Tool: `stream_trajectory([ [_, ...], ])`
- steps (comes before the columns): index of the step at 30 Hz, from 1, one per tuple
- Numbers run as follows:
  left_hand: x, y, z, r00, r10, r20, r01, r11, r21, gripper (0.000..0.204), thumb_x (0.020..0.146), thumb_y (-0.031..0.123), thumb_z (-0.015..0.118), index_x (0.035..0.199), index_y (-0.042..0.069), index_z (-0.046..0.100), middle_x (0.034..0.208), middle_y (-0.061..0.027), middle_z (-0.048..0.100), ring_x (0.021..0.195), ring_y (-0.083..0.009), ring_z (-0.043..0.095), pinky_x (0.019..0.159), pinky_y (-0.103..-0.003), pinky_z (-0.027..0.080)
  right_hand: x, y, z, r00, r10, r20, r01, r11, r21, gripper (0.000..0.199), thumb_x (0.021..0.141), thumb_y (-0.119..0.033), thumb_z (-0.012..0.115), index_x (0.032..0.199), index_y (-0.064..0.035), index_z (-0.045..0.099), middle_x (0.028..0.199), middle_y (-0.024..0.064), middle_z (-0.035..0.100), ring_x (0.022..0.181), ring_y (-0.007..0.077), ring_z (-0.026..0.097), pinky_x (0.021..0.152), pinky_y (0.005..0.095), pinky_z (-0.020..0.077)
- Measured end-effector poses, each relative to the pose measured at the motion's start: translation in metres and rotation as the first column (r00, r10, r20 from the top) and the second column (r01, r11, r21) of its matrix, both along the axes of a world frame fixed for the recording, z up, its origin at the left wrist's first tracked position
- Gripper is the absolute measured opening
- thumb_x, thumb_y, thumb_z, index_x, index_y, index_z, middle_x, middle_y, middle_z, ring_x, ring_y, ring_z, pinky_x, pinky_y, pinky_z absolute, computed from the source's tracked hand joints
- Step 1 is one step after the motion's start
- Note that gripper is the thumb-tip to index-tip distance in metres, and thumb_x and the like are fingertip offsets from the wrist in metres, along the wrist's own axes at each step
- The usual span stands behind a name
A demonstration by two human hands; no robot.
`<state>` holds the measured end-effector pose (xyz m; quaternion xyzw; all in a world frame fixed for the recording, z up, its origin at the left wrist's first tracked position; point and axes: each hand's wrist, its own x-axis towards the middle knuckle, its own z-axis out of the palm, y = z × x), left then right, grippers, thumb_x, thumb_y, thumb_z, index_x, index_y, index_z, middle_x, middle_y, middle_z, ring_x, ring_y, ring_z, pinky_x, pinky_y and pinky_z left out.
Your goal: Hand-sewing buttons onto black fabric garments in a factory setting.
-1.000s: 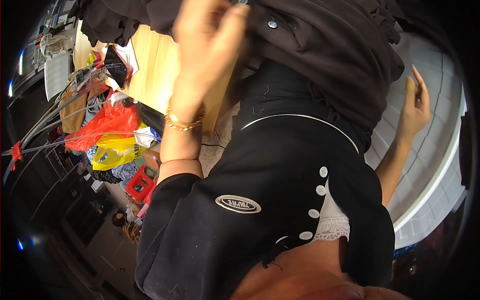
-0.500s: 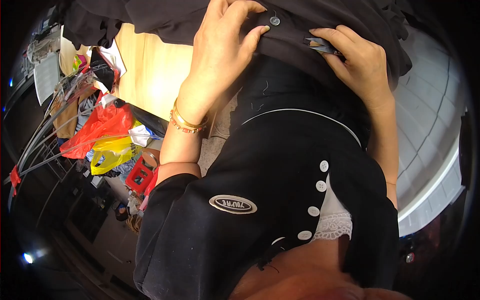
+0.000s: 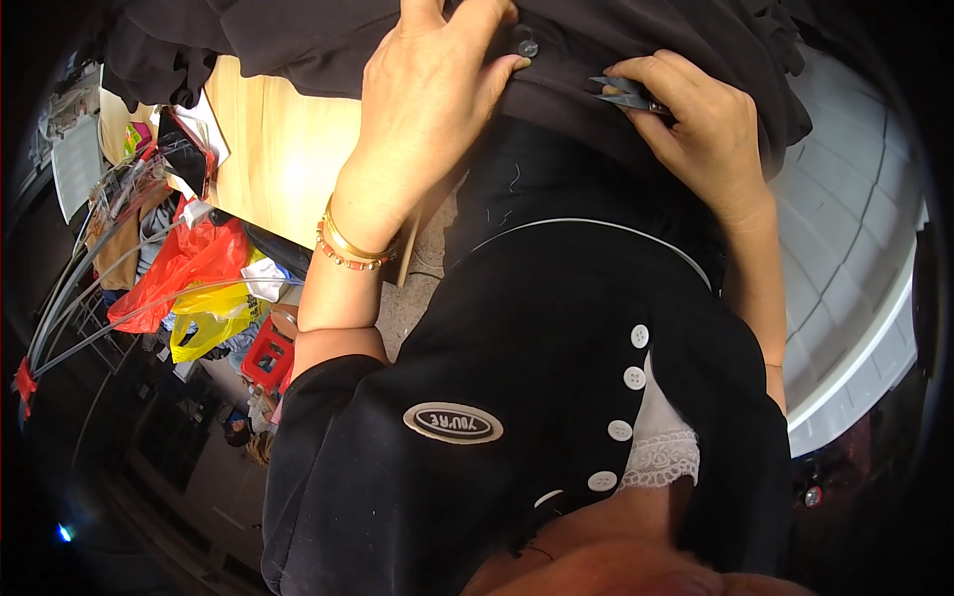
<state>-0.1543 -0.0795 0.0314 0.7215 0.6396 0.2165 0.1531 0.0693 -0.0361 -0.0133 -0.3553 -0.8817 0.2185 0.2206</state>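
Right hand (image 3: 708,129) has moved left, fingers clamped on thread snips (image 3: 636,101); keep blades off the dark garment (image 3: 298,40) (left hand (image 3: 422,94): fingers apart, beside button (image 3: 528,48)).

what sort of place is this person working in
Probably a sewing or garment workroom: there's dark cloth with a button on it, small snips in the right hand, and a wooden table partly under the cloth.

The cloth (image 3: 616,35) is dark brown, its button (image 3: 529,48) grey, the tabletop (image 3: 288,139) pale wood-grained.
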Motion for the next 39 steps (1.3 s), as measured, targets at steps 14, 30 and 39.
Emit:
stream_trajectory([
  [14,-0.014,-0.008,0.028,0.939,0.077,0.337,0.004,0.973,-0.232,0.015,0.086,0.004,0.070,0.099,0.000,0.064,0.086,0.0009,0.062,0.079,-0.0055,0.057,0.072,-0.018,0.045,0.003,-0.002,0.019,0.895,-0.159,-0.416,0.002,0.935,-0.355,0.031,0.086,0.001,0.066,0.116,0.0000,0.061,0.101,0.0015,0.065,0.087,0.0064,0.056,0.076,0.0187,0.0426],
  [30,-0.022,-0.014,0.036,0.981,-0.099,0.164,0.109,0.992,-0.056,0.010,0.086,0.003,0.069,0.095,0.001,0.071,0.089,-0.0035,0.065,0.080,-0.0101,0.059,0.069,-0.021,0.045,-0.030,-0.008,0.016,0.950,-0.019,-0.313,-0.087,0.944,-0.319,0.032,0.076,-0.009,0.077,0.107,-0.0049,0.068,0.086,-0.0004,0.064,0.064,0.0061,0.047,0.056,0.0193,0.0369],
  [39,-0.030,-0.012,0.027,0.956,-0.213,0.202,0.220,0.975,-0.017,0.012,0.087,0.000,0.066,0.098,0.002,0.070,0.091,-0.0057,0.064,0.081,-0.0124,0.061,0.069,-0.021,0.046,-0.038,0.000,0.011,0.918,0.034,-0.394,-0.262,0.799,-0.542,0.019,0.082,-0.006,0.072,0.100,-0.0006,0.068,0.078,-0.0031,0.059,0.064,0.0035,0.043,0.058,0.0189,0.0358],
])
